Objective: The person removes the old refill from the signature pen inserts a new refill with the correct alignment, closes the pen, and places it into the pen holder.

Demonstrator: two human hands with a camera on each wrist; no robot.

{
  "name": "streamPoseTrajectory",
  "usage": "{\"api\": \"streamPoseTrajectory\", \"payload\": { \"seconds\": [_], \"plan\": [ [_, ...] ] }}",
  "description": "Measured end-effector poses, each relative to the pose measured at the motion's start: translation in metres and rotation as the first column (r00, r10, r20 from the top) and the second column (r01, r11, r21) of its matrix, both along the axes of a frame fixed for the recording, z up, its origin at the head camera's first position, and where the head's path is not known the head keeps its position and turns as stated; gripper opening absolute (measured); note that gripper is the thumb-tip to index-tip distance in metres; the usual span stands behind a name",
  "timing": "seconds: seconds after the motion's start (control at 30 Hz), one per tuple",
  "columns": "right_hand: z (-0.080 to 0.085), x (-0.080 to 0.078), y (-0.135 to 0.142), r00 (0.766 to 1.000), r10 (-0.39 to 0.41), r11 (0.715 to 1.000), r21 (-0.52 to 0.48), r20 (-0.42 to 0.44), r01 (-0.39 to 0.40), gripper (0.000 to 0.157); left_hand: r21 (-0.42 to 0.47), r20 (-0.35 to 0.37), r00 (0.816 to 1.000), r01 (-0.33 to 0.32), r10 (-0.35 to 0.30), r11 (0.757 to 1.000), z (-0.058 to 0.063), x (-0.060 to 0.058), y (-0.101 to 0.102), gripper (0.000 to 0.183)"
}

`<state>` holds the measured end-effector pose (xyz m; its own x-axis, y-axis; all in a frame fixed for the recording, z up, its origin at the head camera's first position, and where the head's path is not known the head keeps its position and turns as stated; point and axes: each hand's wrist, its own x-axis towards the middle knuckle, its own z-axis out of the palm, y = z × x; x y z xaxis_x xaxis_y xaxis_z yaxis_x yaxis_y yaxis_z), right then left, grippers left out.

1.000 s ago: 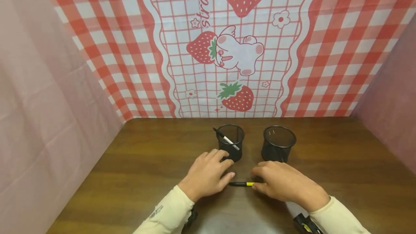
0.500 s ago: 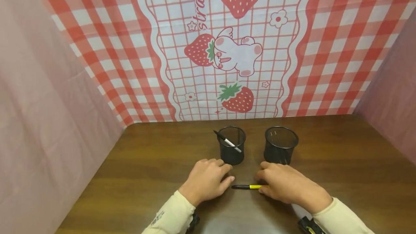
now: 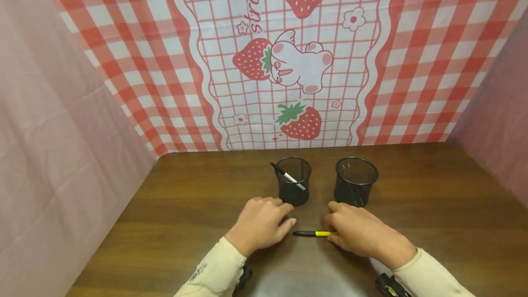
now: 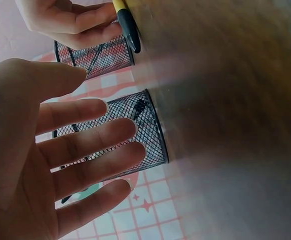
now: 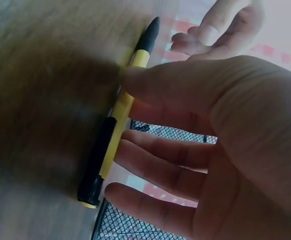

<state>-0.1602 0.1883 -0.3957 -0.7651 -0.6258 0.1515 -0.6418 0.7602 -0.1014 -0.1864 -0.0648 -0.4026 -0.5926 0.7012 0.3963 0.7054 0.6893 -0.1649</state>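
A yellow and black pen (image 3: pixel 307 233) lies crosswise near the tabletop, its black tapered end pointing left. My right hand (image 3: pixel 358 233) pinches its yellow barrel between thumb and forefinger; the other fingers extend beside the pen (image 5: pixel 116 125) in the right wrist view. My left hand (image 3: pixel 261 223) holds nothing. Its fingers are spread and lightly bent in the left wrist view, with the thumb near the pen's tapered end. Just beyond the left hand stands a black mesh cup (image 3: pixel 294 194) with a black-and-white pen (image 3: pixel 290 178) leaning in it.
A second, wider black mesh cup (image 3: pixel 354 191) stands right of the first, just past my right hand, with thin pale-tipped items inside. A checked strawberry cloth (image 3: pixel 185 81) hangs behind the brown table (image 3: pixel 185 187). Pink cloths close off both sides.
My left fingers have drawn back from the left cup. The right thumb and forefinger have shifted slightly right along the pen, baring more yellow. The head view has tilted a little.
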Motion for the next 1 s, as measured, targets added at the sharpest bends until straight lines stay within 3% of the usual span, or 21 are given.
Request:
{"api": "streamPoseTrajectory", "payload": {
  "seconds": [0.27,1.0],
  "plan": [
    [0.0000,-0.0052,0.0024,0.997,0.027,1.000,0.005,-0.074,-0.027,0.029,0.016,-0.005,1.000,0.010,-0.009,1.000,0.0015,-0.0039,-0.0003,0.024],
    [-0.0062,-0.0058,0.0040,0.998,0.030,0.998,-0.053,-0.047,-0.033,0.026,0.013,0.029,1.000,0.005,-0.005,1.000,-0.0027,-0.0014,-0.0060,0.028]
  ]
}}
